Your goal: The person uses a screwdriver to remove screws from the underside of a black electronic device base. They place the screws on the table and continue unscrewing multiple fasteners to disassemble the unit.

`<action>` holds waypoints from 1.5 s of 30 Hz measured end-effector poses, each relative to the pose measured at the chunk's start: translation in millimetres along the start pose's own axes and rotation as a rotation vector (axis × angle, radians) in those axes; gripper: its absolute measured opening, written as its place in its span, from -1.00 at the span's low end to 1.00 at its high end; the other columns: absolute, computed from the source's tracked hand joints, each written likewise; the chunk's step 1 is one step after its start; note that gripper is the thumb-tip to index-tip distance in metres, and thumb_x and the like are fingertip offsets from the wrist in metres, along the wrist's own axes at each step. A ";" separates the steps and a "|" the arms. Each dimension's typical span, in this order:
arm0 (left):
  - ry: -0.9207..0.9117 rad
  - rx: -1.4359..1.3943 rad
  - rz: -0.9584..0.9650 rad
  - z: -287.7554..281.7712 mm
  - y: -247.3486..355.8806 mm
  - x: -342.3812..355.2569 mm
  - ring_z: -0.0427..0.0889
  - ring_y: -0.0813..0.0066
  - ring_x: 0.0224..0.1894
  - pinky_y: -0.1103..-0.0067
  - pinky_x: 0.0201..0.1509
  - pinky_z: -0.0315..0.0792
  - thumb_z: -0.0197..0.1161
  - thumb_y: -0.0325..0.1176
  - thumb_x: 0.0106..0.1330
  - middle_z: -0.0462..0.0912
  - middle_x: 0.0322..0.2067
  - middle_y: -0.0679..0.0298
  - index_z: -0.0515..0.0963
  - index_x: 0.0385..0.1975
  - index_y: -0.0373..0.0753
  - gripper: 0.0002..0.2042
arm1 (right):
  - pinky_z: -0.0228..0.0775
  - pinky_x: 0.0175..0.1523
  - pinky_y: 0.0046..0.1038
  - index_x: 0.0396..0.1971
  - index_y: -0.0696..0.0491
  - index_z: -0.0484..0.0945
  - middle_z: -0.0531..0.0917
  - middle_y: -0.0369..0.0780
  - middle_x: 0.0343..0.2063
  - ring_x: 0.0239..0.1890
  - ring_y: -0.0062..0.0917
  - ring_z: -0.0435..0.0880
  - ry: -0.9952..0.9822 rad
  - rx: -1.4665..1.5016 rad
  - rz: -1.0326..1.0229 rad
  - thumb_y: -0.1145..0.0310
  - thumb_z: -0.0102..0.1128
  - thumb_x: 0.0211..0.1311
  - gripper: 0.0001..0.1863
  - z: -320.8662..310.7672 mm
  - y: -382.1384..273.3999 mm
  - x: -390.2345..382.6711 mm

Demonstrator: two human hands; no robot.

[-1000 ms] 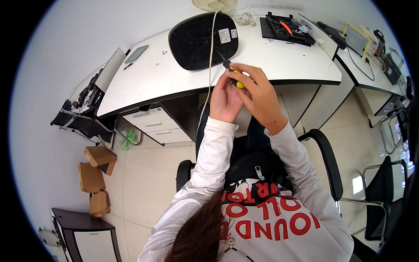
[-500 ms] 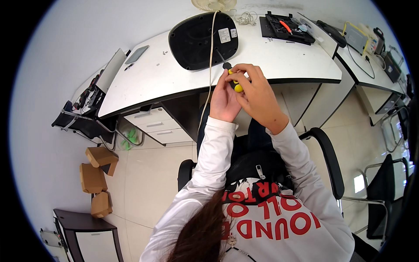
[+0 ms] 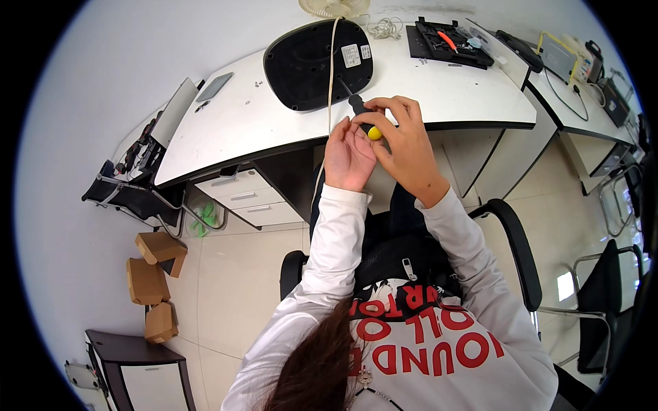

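A screwdriver with a black handle and yellow end is pinched in the fingers of my right hand. Its shaft slants away to a hole in the underside of a black rounded base, which carries white labels. Below the handle, my left hand lies palm up, fingers loosely curled and apart, close to the screwdriver; whether it touches the handle I cannot tell. A cream power cord runs over the base and down past the desk's front edge, left of my left hand.
The base lies on a white desk. Behind it are a cream fan grille and coiled cable. A black tool case holding an orange-handled tool sits far right. Grey phone-like slab and small screws lie left. Cardboard boxes stand on the floor.
My left fingers have loosened and drawn slightly down and left from the screwdriver handle. The handle has turned, and my right fingers have shifted on it. The base stays put.
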State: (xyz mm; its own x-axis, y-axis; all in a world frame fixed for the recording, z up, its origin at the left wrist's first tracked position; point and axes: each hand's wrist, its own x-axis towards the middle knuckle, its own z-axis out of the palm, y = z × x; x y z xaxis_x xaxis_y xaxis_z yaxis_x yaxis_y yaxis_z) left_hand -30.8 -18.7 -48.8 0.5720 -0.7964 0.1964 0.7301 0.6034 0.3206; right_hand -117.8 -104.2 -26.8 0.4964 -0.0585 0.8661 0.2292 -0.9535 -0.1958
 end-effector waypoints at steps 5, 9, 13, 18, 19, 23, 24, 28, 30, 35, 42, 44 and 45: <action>-0.081 -0.030 -0.056 -5.6 5.1 1.2 0.39 0.30 0.12 0.44 0.14 0.34 -0.20 -0.22 0.41 0.39 0.05 0.01 0.24 0.02 -0.39 -0.64 | 0.26 0.03 -0.32 -0.22 -0.06 0.52 0.50 -0.34 -0.14 -0.04 -0.29 0.33 0.032 -0.004 0.044 0.46 0.25 -0.22 -0.59 1.6 -2.3 1.7; -0.068 -0.040 -0.030 4.9 1.7 -0.7 0.37 0.27 0.14 0.41 0.21 0.29 -0.20 -0.19 0.41 0.34 0.10 -0.02 0.24 0.03 -0.37 -0.62 | 0.23 0.06 -0.26 -0.20 -0.07 0.52 0.52 -0.38 -0.12 0.00 -0.30 0.34 -0.002 -0.065 0.019 0.39 0.28 -0.21 -0.58 2.3 -0.9 -1.6; -0.076 -0.056 -0.053 5.2 2.1 -1.4 0.36 0.24 0.15 0.41 0.22 0.29 -0.20 -0.18 0.42 0.34 0.11 -0.02 0.25 0.03 -0.38 -0.61 | 0.20 0.14 -0.25 -0.16 -0.07 0.53 0.54 -0.37 -0.11 0.05 -0.33 0.37 -0.014 -0.102 -0.032 0.39 0.23 -0.15 -0.59 6.8 -3.6 -0.1; -0.084 0.040 -0.028 3.5 0.5 0.0 0.34 0.22 0.16 0.43 0.24 0.25 -0.26 -0.15 0.43 0.33 0.12 -0.04 0.24 0.03 -0.41 -0.58 | 0.15 0.20 -0.28 -0.11 -0.02 0.52 0.56 -0.34 -0.09 0.06 -0.40 0.42 -0.040 -0.101 -0.044 0.41 0.17 -0.10 -0.59 9.7 -0.7 -4.8; -0.082 0.065 -0.023 4.8 -0.2 0.4 0.34 0.21 0.16 0.44 0.24 0.25 -0.27 -0.15 0.43 0.32 0.12 -0.05 0.24 0.03 -0.42 -0.57 | 0.15 0.21 -0.29 -0.11 0.00 0.52 0.56 -0.34 -0.08 0.05 -0.42 0.43 -0.046 -0.097 -0.046 0.41 0.17 -0.10 -0.58 9.5 -0.3 -5.2; -0.080 0.110 -0.017 7.8 -1.1 -1.4 0.33 0.20 0.16 0.44 0.26 0.21 -0.32 -0.13 0.43 0.31 0.14 -0.06 0.21 0.07 -0.46 -0.53 | 0.12 0.22 -0.31 -0.10 0.03 0.51 0.56 -0.32 -0.08 0.04 -0.47 0.45 -0.054 -0.073 -0.034 0.44 0.15 -0.10 -0.57 8.7 -1.6 -6.1; -0.075 0.112 -0.013 7.8 -1.1 -1.7 0.33 0.20 0.16 0.44 0.26 0.21 -0.32 -0.14 0.43 0.31 0.14 -0.07 0.20 0.07 -0.46 -0.53 | 0.11 0.22 -0.31 -0.10 0.03 0.51 0.56 -0.32 -0.08 0.04 -0.48 0.45 -0.053 -0.073 -0.034 0.44 0.15 -0.10 -0.57 8.6 -2.5 -6.0; -0.090 0.105 -0.011 7.1 -0.8 -1.8 0.33 0.20 0.17 0.45 0.27 0.20 -0.32 -0.14 0.43 0.31 0.14 -0.07 0.19 0.08 -0.47 -0.53 | 0.10 0.23 -0.31 -0.11 0.04 0.51 0.56 -0.32 -0.08 0.04 -0.49 0.46 -0.052 -0.076 -0.034 0.45 0.14 -0.09 -0.58 8.0 -3.6 -6.3; -0.077 0.111 -0.011 9.4 -1.7 -2.5 0.33 0.21 0.16 0.45 0.26 0.20 -0.32 -0.14 0.43 0.31 0.13 -0.07 0.20 0.08 -0.47 -0.53 | 0.09 0.23 -0.31 -0.08 0.01 0.51 0.55 -0.32 -0.06 0.05 -0.48 0.45 -0.059 -0.075 -0.033 0.46 0.12 -0.10 -0.56 8.1 -2.7 -6.8; -0.063 0.125 -0.002 10.1 -1.7 -4.2 0.34 0.22 0.15 0.46 0.26 0.20 -0.32 -0.15 0.43 0.32 0.13 -0.05 0.20 0.07 -0.46 -0.53 | 0.09 0.24 -0.30 -0.04 -0.04 0.49 0.54 -0.34 -0.03 0.06 -0.47 0.45 -0.068 -0.067 -0.032 0.49 0.11 -0.13 -0.50 8.1 -2.3 -7.5; -0.044 0.122 0.015 17.9 -4.9 -8.7 0.28 0.17 0.20 0.41 0.28 0.17 -0.30 -0.17 0.43 0.25 0.17 -0.09 0.24 -0.01 -0.42 -0.60 | 0.11 0.23 -0.30 -0.11 -0.05 0.53 0.56 -0.33 -0.08 0.00 -0.50 0.49 -0.035 -0.081 -0.058 0.45 0.13 -0.12 -0.57 2.9 -4.8 -5.8; -0.054 0.106 0.014 19.3 -5.5 -9.4 0.24 0.13 0.22 0.38 0.31 0.14 -0.29 -0.19 0.42 0.21 0.19 -0.11 0.26 -0.05 -0.40 -0.63 | 0.10 0.23 -0.32 -0.17 -0.06 0.56 0.57 -0.32 -0.11 -0.02 -0.54 0.50 -0.035 -0.085 -0.056 0.40 0.15 -0.06 -0.66 -0.2 -7.1 -4.6; -0.059 0.102 0.015 18.4 -5.8 -9.4 0.23 0.12 0.23 0.37 0.31 0.14 -0.29 -0.19 0.42 0.20 0.19 -0.11 0.27 -0.06 -0.40 -0.63 | 0.10 0.22 -0.32 -0.18 -0.06 0.56 0.57 -0.32 -0.11 -0.02 -0.53 0.50 -0.035 -0.084 -0.059 0.39 0.15 -0.06 -0.66 -1.0 -7.8 -4.2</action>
State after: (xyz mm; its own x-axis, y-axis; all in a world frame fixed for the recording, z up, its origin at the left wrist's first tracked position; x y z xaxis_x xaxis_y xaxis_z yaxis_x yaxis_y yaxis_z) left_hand -47.3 -15.5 -35.4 0.5575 -0.7901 0.2549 0.6783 0.6105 0.4089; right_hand -122.5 -96.9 -28.5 0.5136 0.0076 0.8580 0.1888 -0.9765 -0.1043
